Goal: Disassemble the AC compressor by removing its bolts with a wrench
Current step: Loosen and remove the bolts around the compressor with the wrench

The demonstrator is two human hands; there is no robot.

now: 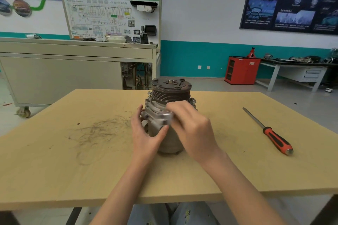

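Left hand (144, 137) and right hand (192, 128) grip upright AC compressor (171, 89), centre frame. Red-handled screwdriver (268, 131) lies right of frame, nearer right hand.

Your left hand (146, 133) and right hand (193, 129) are bare. Your left forearm (124, 188) and right forearm (237, 186) are slender and uncovered from the wrists back to the lower edge of the view. The nail on your left thumb looks trimmed short, while the fingers of your right hand are too blurred to show such detail. At the bottom of the view your legs are in faded, light blue-grey denim trousers (155, 213), flecked with small yellow-green marks whose shape cannot be made out.
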